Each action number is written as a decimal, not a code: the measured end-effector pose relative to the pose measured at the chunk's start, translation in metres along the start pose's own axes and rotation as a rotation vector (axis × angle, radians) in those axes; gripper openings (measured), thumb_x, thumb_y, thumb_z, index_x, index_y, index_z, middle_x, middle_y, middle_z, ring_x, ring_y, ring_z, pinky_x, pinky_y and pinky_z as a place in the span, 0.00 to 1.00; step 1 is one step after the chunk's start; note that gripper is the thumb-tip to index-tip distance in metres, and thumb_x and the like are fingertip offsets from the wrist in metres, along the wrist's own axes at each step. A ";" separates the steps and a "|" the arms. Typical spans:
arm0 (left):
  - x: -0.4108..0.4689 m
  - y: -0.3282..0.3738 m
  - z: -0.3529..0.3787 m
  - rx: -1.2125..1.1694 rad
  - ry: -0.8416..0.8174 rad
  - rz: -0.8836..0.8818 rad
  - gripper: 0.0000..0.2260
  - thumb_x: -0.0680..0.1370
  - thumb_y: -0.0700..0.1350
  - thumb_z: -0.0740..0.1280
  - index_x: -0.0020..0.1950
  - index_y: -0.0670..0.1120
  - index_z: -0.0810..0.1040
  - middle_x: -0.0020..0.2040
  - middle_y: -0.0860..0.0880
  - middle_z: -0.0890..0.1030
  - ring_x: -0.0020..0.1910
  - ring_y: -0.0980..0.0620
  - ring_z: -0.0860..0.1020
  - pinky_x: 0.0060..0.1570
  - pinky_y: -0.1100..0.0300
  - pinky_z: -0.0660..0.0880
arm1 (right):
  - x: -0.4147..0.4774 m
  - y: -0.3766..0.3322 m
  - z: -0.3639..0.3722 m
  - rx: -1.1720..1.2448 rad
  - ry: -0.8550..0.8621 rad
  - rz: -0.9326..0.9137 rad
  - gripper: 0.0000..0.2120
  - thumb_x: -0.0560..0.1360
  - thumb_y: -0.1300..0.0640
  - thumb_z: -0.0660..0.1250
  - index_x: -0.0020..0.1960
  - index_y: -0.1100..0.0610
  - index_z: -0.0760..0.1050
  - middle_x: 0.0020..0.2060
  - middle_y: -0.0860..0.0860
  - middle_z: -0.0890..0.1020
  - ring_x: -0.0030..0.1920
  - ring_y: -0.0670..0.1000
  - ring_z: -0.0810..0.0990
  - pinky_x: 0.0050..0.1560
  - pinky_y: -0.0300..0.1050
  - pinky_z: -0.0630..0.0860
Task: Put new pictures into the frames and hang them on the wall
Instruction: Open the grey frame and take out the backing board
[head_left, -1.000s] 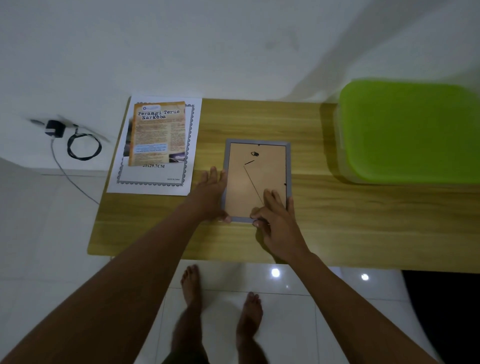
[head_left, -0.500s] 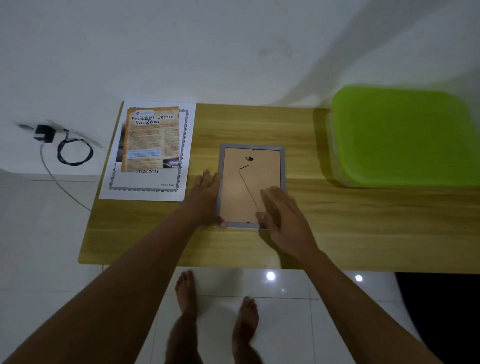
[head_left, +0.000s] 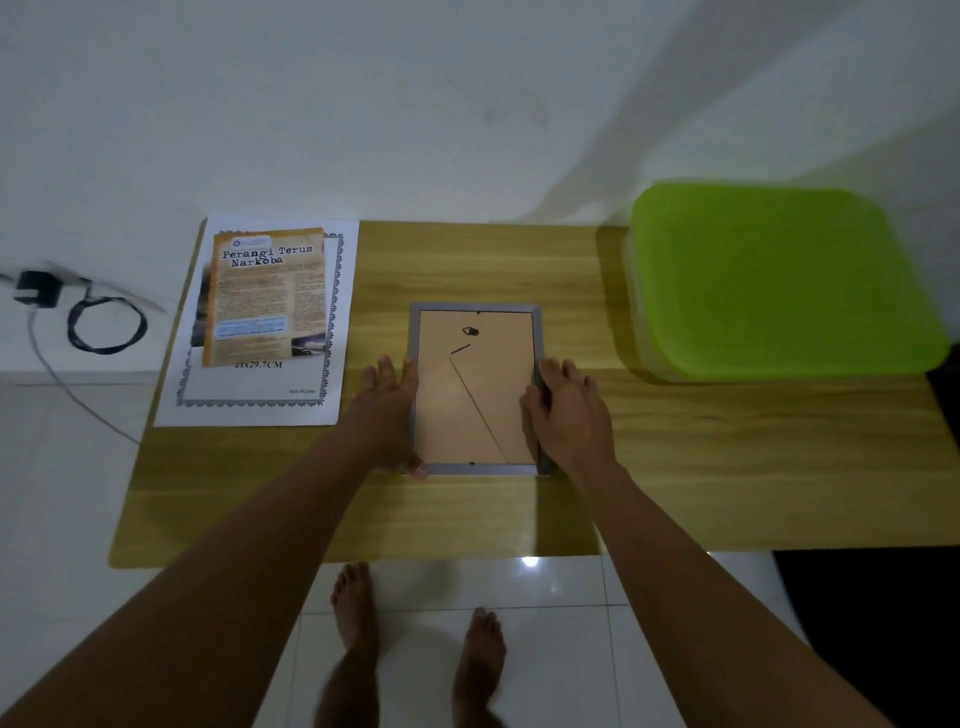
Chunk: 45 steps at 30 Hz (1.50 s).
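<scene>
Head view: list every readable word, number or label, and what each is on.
"Perangi Terus Narkoba": heading on the orange poster.
"21x29.7CM": on the white bordered sheet beneath it.
Poster body text and the sheet's corner print: too blurred to read.
Back of the picture frame: no text.

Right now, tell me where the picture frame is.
Head view, centre: the picture frame lies back-up on the wooden table between the left hand and right hand, poster to its left, green-lidded box to its right.
</scene>
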<state>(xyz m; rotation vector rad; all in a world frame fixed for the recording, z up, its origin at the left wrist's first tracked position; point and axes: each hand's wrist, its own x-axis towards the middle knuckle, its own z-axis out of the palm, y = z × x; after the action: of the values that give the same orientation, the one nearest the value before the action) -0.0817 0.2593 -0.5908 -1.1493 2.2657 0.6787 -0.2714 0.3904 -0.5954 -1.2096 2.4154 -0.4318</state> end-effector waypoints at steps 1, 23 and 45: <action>0.000 0.000 0.000 -0.002 -0.006 -0.002 0.66 0.60 0.53 0.82 0.77 0.46 0.31 0.77 0.39 0.34 0.76 0.36 0.35 0.73 0.39 0.47 | 0.000 -0.001 -0.001 -0.014 -0.008 0.003 0.18 0.82 0.55 0.57 0.71 0.58 0.68 0.68 0.58 0.72 0.69 0.61 0.66 0.67 0.60 0.68; -0.007 0.004 -0.008 -0.008 -0.023 -0.011 0.66 0.60 0.52 0.82 0.77 0.45 0.32 0.78 0.39 0.35 0.76 0.37 0.36 0.74 0.39 0.49 | 0.000 0.002 0.001 0.010 -0.037 0.042 0.20 0.82 0.52 0.56 0.74 0.54 0.65 0.71 0.55 0.70 0.71 0.62 0.65 0.67 0.61 0.68; 0.003 -0.006 -0.009 0.065 -0.031 0.052 0.69 0.59 0.58 0.81 0.75 0.46 0.26 0.74 0.40 0.27 0.74 0.38 0.30 0.74 0.42 0.43 | 0.126 -0.037 0.002 -0.207 0.027 -0.362 0.14 0.80 0.46 0.62 0.61 0.50 0.79 0.52 0.51 0.78 0.56 0.55 0.73 0.54 0.52 0.67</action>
<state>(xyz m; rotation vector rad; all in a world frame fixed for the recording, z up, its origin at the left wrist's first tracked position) -0.0799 0.2483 -0.5873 -1.0457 2.2818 0.6330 -0.3142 0.2669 -0.6076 -1.7529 2.3079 -0.3060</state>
